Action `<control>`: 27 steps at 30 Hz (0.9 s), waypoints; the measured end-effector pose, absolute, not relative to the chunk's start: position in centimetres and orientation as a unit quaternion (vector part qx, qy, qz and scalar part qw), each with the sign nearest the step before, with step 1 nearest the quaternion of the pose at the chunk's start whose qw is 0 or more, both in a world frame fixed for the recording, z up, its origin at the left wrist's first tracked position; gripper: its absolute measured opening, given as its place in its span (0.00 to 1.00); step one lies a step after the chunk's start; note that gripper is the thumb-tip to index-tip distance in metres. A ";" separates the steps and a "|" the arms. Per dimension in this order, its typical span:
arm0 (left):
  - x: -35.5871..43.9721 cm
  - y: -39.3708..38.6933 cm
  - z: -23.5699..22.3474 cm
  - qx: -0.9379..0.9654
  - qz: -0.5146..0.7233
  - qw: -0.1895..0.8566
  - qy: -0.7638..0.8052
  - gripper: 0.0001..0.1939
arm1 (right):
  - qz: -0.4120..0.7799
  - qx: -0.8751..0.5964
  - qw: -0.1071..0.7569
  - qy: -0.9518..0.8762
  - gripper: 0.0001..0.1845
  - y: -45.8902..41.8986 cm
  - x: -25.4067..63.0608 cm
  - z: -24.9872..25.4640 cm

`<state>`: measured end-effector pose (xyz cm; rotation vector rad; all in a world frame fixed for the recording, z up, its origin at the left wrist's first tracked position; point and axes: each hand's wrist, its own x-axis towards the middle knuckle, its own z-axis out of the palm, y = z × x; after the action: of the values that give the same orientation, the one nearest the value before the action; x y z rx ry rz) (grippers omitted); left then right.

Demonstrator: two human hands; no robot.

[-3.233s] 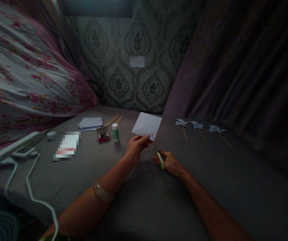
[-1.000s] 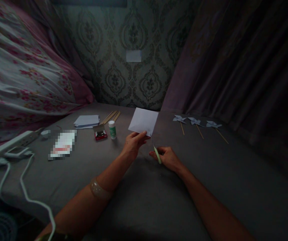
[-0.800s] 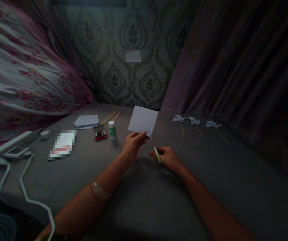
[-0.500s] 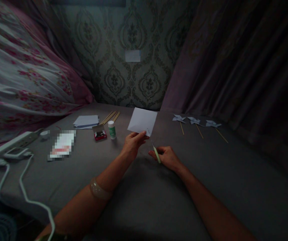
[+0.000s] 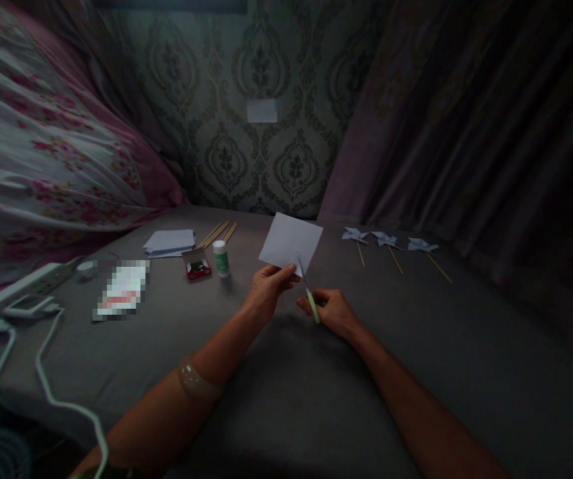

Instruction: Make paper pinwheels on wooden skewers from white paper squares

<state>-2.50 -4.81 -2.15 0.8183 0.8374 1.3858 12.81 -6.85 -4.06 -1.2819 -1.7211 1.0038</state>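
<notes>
A square sheet of white paper (image 5: 289,241) is pinched at its near edge between the thumb and fingers of my left hand (image 5: 269,289), raised above the grey cloth. My right hand (image 5: 334,311) grips a pair of scissors (image 5: 312,305) by the pale green handles. The blades look closed or nearly so, and they lie over the paper's near right corner, close to my left thumb. Whether they cut into the sheet there I cannot tell.
On the left are a paper stack (image 5: 171,242), wooden sticks (image 5: 219,234), a green-and-white bottle (image 5: 221,259), a small red box (image 5: 197,266), a blurred packet (image 5: 123,289) and a power strip (image 5: 42,283) with cables. Three paper pinwheels (image 5: 355,234) on sticks lie at right.
The scissors come away from the paper's corner half a second ago, and now their blades overlap it again. The sheet has turned slightly and shifted right in my left hand.
</notes>
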 end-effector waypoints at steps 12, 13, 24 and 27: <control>-2.4 -4.8 -2.1 0.350 0.602 0.620 0.362 0.16 | 0.379 -0.509 0.377 -0.674 0.26 -6.8 12.8 -4.0; -2.4 -4.8 -2.1 0.350 0.603 0.620 0.359 0.16 | 0.378 -0.508 0.377 -0.675 0.25 -6.8 12.8 -4.0; -2.5 -4.8 -2.1 0.348 0.600 0.624 0.360 0.17 | 0.379 -0.502 0.382 -0.677 0.25 -6.8 12.9 -4.0; -2.5 -4.7 -2.1 0.343 0.601 0.627 0.358 0.17 | 0.375 -0.504 0.377 -0.681 0.25 -6.8 12.9 -4.0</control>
<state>-2.51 -4.75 -2.13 0.7864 0.8205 1.3790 12.91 -6.75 -4.00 -1.2885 -1.7416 0.9586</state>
